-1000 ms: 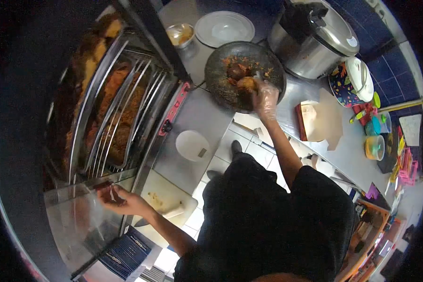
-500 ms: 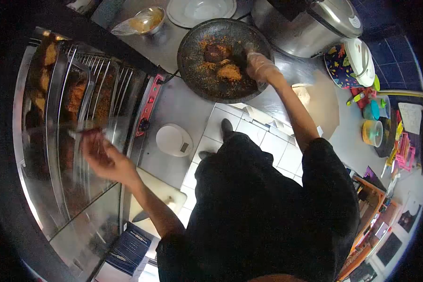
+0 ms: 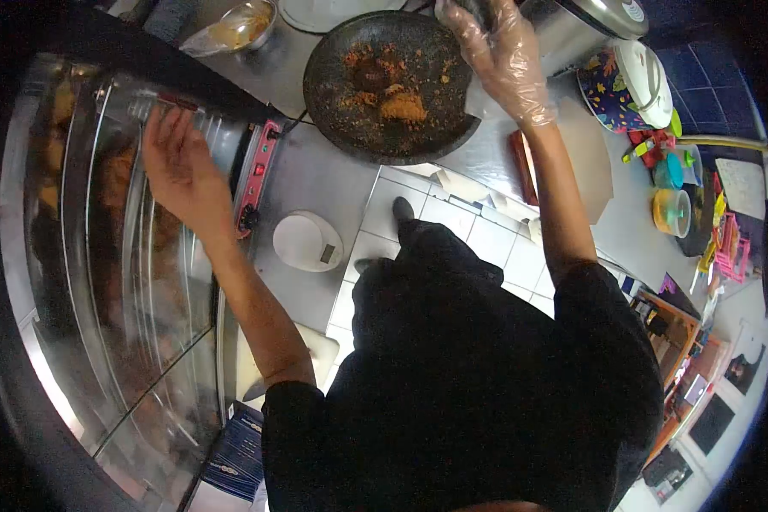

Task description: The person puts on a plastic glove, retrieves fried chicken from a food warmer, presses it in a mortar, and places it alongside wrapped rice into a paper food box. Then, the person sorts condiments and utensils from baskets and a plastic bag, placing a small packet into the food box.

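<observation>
My left hand has its fingers hooked on the small dark red handle of the glass door on the lit food cabinet. Under a clear plastic glove, my right hand is at the top, to the right of the wide dark stone mortar. It grips a dark grey stone pestle, partly cut off by the frame's upper edge. Orange-brown crumbly food and a darker round piece lie in the mortar.
A metal bowl and a white plate stand behind the mortar. A white scale is on the steel counter, a cutting board nearer me. Rightward are a steel cooker, a patterned pot, an open box and small tubs.
My left hand has moved up with the handle, and the glass door now covers more of the cabinet's trays. My right hand has lifted away from the mortar with the pestle. The view has shifted.
</observation>
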`<control>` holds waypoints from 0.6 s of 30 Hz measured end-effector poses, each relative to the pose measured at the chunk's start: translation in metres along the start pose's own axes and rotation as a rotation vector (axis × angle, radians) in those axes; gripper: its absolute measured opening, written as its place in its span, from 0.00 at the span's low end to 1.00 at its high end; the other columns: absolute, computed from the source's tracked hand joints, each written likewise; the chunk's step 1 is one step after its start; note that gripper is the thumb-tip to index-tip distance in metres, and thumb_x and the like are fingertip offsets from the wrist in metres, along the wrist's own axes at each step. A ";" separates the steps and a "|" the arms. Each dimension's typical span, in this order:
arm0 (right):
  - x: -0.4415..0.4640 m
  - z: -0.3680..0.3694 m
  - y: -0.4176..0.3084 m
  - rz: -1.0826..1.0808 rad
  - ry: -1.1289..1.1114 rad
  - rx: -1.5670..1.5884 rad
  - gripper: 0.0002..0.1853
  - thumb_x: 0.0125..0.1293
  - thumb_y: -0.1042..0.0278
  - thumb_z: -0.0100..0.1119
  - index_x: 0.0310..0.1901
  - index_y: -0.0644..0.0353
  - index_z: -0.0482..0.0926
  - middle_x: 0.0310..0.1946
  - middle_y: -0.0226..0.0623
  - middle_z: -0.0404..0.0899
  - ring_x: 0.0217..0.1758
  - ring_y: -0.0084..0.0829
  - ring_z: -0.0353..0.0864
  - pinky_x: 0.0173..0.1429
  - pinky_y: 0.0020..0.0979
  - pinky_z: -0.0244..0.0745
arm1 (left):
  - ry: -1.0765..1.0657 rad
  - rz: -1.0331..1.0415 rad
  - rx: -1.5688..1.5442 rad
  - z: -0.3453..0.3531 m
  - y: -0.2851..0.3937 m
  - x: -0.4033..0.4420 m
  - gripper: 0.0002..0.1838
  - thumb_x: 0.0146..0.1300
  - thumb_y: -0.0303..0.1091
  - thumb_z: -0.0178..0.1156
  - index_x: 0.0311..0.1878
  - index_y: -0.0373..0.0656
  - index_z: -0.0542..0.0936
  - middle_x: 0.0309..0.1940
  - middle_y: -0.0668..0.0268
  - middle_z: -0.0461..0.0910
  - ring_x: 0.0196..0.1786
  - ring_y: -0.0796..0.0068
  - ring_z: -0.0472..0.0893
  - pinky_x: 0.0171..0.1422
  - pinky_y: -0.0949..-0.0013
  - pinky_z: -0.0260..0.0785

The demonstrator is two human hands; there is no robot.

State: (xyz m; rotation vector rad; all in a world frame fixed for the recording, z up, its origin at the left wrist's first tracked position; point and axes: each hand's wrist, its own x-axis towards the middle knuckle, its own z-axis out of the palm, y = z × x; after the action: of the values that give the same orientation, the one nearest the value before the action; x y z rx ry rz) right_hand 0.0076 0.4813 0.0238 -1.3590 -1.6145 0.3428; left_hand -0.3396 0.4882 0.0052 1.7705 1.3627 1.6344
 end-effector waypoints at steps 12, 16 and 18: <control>-0.049 0.079 0.091 0.136 -0.537 -0.397 0.29 0.75 0.45 0.47 0.72 0.49 0.67 0.55 0.59 0.79 0.55 0.56 0.81 0.67 0.48 0.70 | 0.141 -0.309 -0.214 -0.044 -0.015 -0.110 0.20 0.71 0.23 0.55 0.65 0.34 0.69 0.56 0.54 0.78 0.52 0.66 0.81 0.54 0.68 0.76; -0.090 0.105 0.079 0.433 -0.429 -0.500 0.27 0.72 0.50 0.52 0.67 0.55 0.73 0.56 0.59 0.79 0.62 0.53 0.77 0.68 0.44 0.71 | 0.213 -0.488 -0.222 -0.050 -0.012 -0.141 0.19 0.71 0.25 0.56 0.63 0.35 0.70 0.52 0.55 0.79 0.48 0.68 0.83 0.50 0.70 0.77; -0.050 0.102 0.080 0.317 -0.685 -0.669 0.27 0.72 0.51 0.52 0.68 0.55 0.71 0.56 0.61 0.78 0.63 0.54 0.77 0.66 0.47 0.73 | 0.190 -0.469 -0.215 -0.043 -0.008 -0.152 0.18 0.71 0.26 0.56 0.63 0.35 0.70 0.52 0.56 0.80 0.47 0.69 0.83 0.49 0.71 0.77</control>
State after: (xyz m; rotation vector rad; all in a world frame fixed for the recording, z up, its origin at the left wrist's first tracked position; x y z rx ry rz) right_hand -0.0298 0.5005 -0.1086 -2.1829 -2.1869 0.5219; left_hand -0.3604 0.3526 -0.0730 1.0933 1.4791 1.6330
